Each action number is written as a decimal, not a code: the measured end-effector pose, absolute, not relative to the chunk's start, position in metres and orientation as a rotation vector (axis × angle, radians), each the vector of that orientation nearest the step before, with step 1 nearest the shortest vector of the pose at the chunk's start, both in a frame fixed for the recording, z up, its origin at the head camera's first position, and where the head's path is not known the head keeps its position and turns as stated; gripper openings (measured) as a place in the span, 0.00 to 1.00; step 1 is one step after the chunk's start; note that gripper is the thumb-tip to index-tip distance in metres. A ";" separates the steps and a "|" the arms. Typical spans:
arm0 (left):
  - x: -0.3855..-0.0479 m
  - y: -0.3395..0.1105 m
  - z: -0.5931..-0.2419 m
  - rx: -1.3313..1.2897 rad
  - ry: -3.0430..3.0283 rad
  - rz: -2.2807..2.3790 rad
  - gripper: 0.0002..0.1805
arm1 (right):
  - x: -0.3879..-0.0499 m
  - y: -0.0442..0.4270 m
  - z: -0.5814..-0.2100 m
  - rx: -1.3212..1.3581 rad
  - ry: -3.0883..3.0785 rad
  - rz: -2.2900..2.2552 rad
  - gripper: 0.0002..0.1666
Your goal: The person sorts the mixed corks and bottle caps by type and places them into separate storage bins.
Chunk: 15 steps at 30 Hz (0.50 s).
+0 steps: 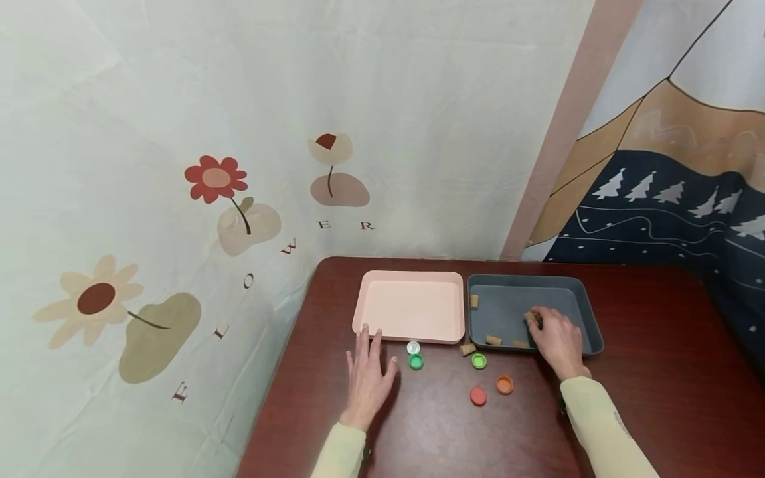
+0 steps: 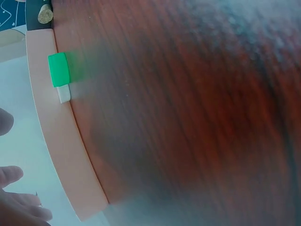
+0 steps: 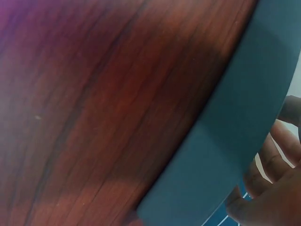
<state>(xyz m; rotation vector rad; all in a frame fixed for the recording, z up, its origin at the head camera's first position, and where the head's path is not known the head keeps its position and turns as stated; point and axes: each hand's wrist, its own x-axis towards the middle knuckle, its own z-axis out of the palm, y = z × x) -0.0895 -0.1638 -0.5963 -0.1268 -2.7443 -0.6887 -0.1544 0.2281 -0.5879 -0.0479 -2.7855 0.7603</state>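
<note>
My right hand (image 1: 558,337) reaches over the dark grey-blue tray (image 1: 570,284) and pinches a cork (image 1: 529,316) between thumb and fingers. Inside that tray lie more corks: one by the left wall (image 1: 475,301), another at the front left (image 1: 493,340), and a third cork (image 1: 520,344) along the front wall. One cork (image 1: 468,349) is outside, on the table by the tray's front left corner. Fingers spread, my left hand (image 1: 367,378) holds nothing; its fingertips are at the front edge of the pink tray (image 1: 412,309). The right wrist view hides the pinched cork.
Bottle caps lie in front of the trays: a whitish cap (image 1: 413,347), a green cap (image 1: 416,362), a light green cap (image 1: 479,360), an orange cap (image 1: 505,384) and a red cap (image 1: 478,396). A printed cloth (image 1: 418,133) hangs behind the dark wooden table (image 1: 657,332).
</note>
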 end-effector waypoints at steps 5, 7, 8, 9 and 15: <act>-0.089 -0.162 -0.596 -0.154 -2.699 -0.693 0.34 | -0.158 0.228 -0.591 -0.041 -2.825 0.743 0.18; -0.089 -0.161 -0.597 -0.163 -2.691 -0.681 0.34 | -0.158 0.228 -0.592 -0.040 -2.828 0.740 0.18; -0.089 -0.161 -0.598 -0.165 -2.689 -0.677 0.33 | -0.158 0.228 -0.592 -0.039 -2.828 0.738 0.18; -0.088 -0.161 -0.598 -0.166 -2.688 -0.676 0.33 | -0.158 0.228 -0.592 -0.038 -2.828 0.739 0.18; -0.086 -0.158 -0.596 -0.193 -2.650 -0.684 0.31 | -0.157 0.227 -0.594 -0.061 -2.834 0.766 0.21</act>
